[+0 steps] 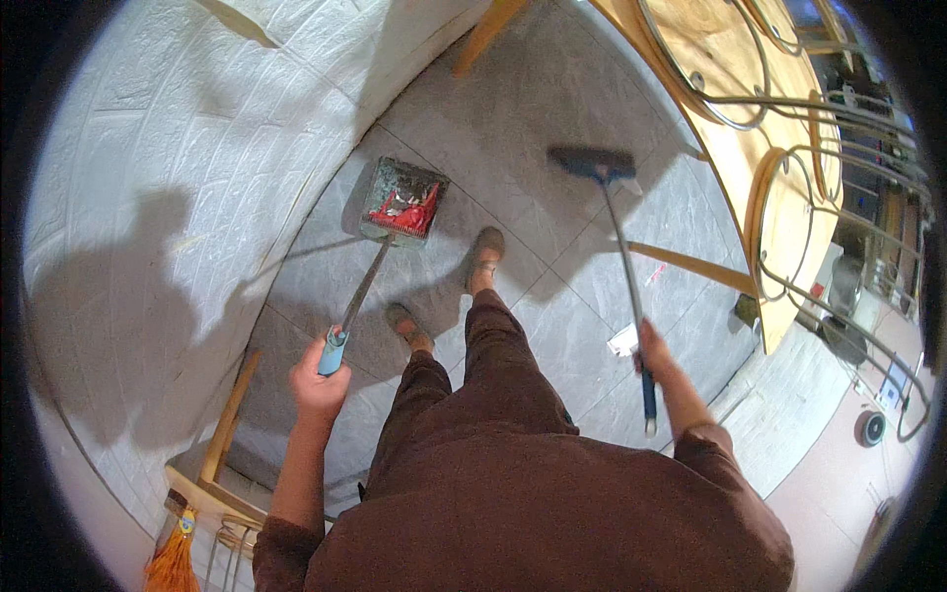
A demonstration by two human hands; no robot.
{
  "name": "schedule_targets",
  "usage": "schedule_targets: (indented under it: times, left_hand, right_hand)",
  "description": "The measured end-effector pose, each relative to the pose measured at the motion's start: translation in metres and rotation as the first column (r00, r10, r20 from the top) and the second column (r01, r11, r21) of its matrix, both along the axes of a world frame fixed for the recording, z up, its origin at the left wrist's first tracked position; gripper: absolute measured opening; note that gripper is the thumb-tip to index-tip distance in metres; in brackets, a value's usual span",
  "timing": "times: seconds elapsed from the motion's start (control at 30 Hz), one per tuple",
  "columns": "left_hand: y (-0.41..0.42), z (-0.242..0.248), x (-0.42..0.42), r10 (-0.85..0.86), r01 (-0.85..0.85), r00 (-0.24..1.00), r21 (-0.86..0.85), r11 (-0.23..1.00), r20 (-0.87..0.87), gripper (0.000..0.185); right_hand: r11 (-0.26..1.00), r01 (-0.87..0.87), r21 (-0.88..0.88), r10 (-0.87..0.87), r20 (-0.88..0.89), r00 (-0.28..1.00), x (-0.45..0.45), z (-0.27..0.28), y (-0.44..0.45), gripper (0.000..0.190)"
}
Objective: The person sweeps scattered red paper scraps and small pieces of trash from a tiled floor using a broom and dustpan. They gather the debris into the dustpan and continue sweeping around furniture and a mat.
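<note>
My left hand (320, 381) is closed round the light blue grip of a long-handled dustpan (376, 235). Its pan rests on the grey tiles near the white wall and holds red wrappers and pale scraps (408, 214). On the right, my right hand (654, 351) grips the dark blue handle end of a broom (592, 161). The broom's dark head is blurred and lies beyond my feet, right of the dustpan. A white piece of litter (623, 340) is on the floor beside my right hand in the view, and a small red and white scrap (655, 274) lies farther up.
A white brick-patterned wall (185, 140) runs along the left. At the right stands a wooden table (710, 159) with upturned metal-legged stools on it; its wooden leg (688, 268) reaches the floor. Another wooden table edge (211, 492) and an orange-bristled broom (174, 559) are at lower left.
</note>
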State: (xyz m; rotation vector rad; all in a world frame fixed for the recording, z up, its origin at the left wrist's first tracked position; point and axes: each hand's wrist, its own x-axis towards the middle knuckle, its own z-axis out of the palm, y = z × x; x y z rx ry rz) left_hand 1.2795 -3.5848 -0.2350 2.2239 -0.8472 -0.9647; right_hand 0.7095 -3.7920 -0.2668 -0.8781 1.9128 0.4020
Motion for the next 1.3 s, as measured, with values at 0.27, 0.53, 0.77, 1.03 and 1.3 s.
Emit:
schedule_targets:
  times: [0.27, 0.53, 0.77, 1.03, 1.3]
  left_hand:
    - [0.005, 0.003, 0.005, -0.073, 0.074, 0.997, -0.066, 0.995, 0.029, 0.045]
    - [0.007, -0.003, 0.002, -0.070, 0.073, 0.997, 0.061, 0.995, -0.040, 0.042]
    - [-0.005, -0.006, -0.008, -0.044, 0.045, 0.998, 0.038, 0.998, -0.044, 0.043]
    - [0.001, -0.018, 0.000, -0.003, 0.003, 1.000, 0.082, 0.997, -0.007, 0.044]
    - [-0.006, -0.009, -0.008, -0.066, 0.056, 0.991, 0.084, 0.995, 0.118, 0.044]
  right_hand:
    - [0.965, 0.177, 0.194, -0.135, -0.214, 0.967, -0.011, 0.127, 0.195, 0.047]
    - [0.966, 0.256, 0.023, -0.243, -0.250, 0.937, 0.004, 0.159, 0.235, 0.046]
    - [0.968, 0.221, -0.122, -0.211, 0.087, 0.974, 0.072, 0.126, 0.117, 0.044]
    - [0.881, 0.073, -0.467, 0.056, 0.256, 0.965, 0.186, -0.066, -0.166, 0.034]
    - [0.916, 0.138, -0.377, 0.015, 0.375, 0.927, 0.353, -0.146, -0.370, 0.020]
